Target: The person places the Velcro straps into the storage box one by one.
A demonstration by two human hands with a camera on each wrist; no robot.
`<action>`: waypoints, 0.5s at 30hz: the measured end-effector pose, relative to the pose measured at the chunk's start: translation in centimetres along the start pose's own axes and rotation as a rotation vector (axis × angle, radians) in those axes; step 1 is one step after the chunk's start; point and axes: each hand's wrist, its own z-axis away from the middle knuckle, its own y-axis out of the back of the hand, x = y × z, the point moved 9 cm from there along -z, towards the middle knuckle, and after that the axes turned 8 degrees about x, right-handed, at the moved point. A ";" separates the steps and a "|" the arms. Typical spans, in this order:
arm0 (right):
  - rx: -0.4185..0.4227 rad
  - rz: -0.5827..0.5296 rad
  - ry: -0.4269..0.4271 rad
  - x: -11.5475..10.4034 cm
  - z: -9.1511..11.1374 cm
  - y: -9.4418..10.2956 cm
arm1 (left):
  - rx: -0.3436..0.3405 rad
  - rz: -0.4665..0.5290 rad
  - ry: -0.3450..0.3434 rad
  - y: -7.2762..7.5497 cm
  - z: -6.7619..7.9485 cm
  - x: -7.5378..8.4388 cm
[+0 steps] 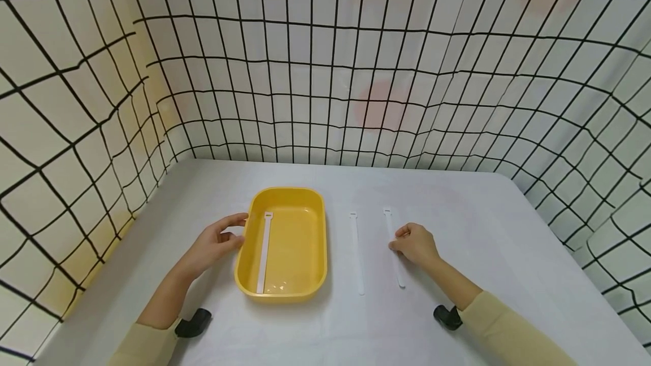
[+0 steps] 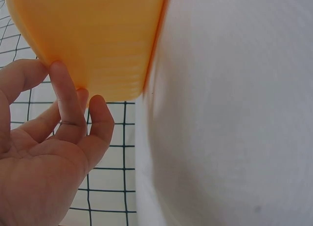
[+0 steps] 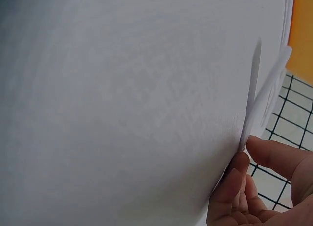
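The left hand (image 1: 211, 247) is resting its fingertips against the yellow plastic tray (image 1: 326, 242) at the tray's nine-to-ten o'clock side, its fingers loosely curved and not wrapping around the rim. Well apart from it, beyond the tray's three o'clock side, the right hand (image 1: 417, 244) is pinching the outer white strap (image 1: 398, 267) between thumb and forefinger, near its middle. The middle white strap (image 1: 357, 253) is lying between that one and the tray, while the inner white strap (image 1: 264, 253) is lying along the tray's nine o'clock wall. For a clean pickup, the pinch is calling for fingertip pressure only, raising the thin strip evenly so its slotted twelve o'clock end isn't dragging; light contact at the tray is probably enough for steadying it.
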 end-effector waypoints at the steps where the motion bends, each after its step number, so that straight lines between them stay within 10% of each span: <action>1: 0.000 0.003 0.007 -0.1 0.0 0.0 | 0.000 -0.001 0.000 0.0 0.0 0.0; 15: -0.035 -0.023 -0.014 0.1 -0.2 -0.2 | 0.009 -0.016 0.018 0.0 0.1 0.2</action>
